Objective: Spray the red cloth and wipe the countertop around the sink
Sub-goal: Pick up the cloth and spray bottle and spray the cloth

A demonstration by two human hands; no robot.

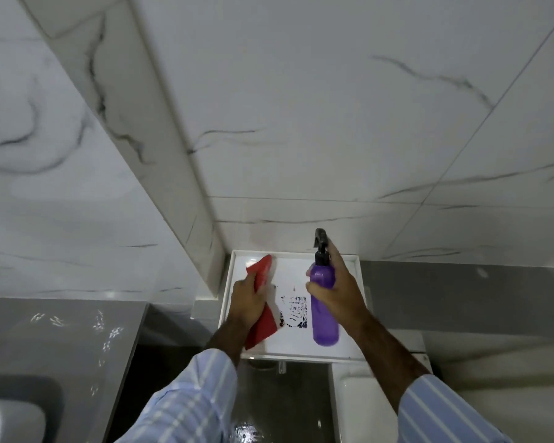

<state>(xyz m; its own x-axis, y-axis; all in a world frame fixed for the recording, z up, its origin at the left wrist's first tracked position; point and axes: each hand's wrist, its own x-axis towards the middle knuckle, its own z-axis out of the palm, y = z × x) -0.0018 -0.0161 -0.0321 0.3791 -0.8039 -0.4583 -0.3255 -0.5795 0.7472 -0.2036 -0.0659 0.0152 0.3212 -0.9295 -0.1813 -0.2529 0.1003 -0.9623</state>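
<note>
red cloth (262,302) — crumpled, held up | purple spray bottle (324,302) — upright, black nozzle, right of cloth

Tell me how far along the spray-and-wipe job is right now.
Done: both tools are picked up. In hand: the left hand grips the red cloth and the right hand holds the purple spray bottle, both over a white tray. Left: no wiping shows yet; the grey countertop sits untouched at left.
</note>
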